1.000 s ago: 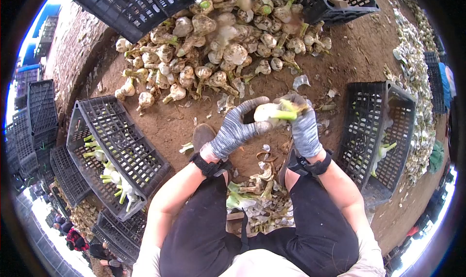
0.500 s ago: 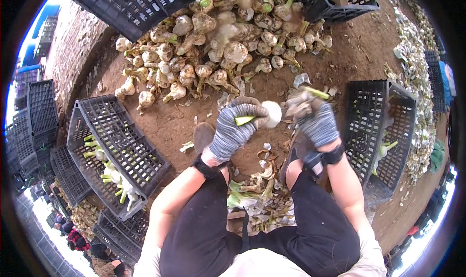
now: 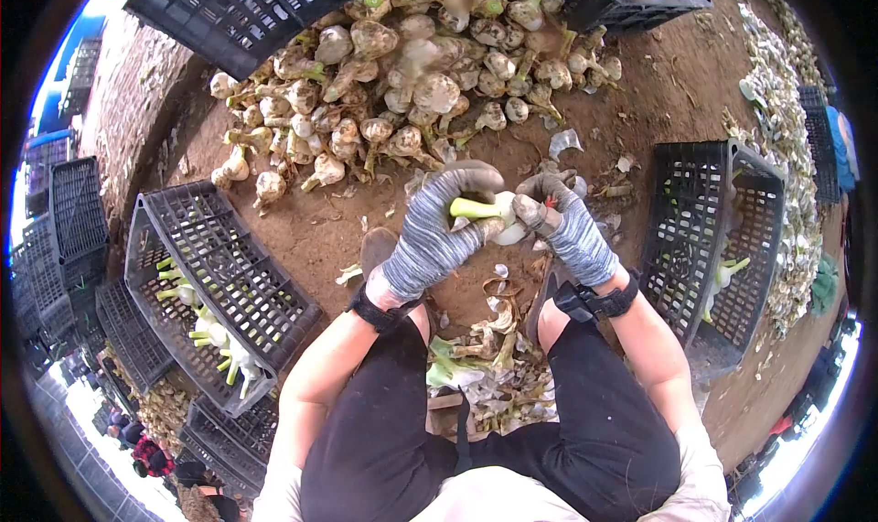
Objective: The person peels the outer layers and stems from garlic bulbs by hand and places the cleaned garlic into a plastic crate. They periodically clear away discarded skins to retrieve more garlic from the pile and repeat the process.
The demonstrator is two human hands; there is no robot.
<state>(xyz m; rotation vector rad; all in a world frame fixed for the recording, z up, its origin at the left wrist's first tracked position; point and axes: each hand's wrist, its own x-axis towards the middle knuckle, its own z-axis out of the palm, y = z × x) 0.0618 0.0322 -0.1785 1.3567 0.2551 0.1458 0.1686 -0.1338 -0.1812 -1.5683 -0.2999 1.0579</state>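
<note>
A white peeled garlic bulb (image 3: 508, 220) with a short green stem is between my two gloved hands. My left hand (image 3: 448, 225) wraps its fingers round the bulb, and the stem points left between thumb and fingers. My right hand (image 3: 567, 225) pinches at the bulb's right side; a small red thing shows among its fingers. Beyond the hands lies a heap of dirty, unpeeled garlic (image 3: 366, 92) on the brown soil. Peeled skins and leaves (image 3: 498, 376) lie on the ground between my legs.
A black crate (image 3: 229, 284) with peeled garlic stands at left, another (image 3: 695, 238) at right. Two more crates, one at top left (image 3: 238, 19) and one at top right (image 3: 631, 5), flank the heap. Garlic skins (image 3: 786, 174) line the far right. People show at lower left.
My right hand has moved left to the bulb, and the green stem piece that stuck out by it is gone from it. My left hand has opened somewhat around the bulb and turned.
</note>
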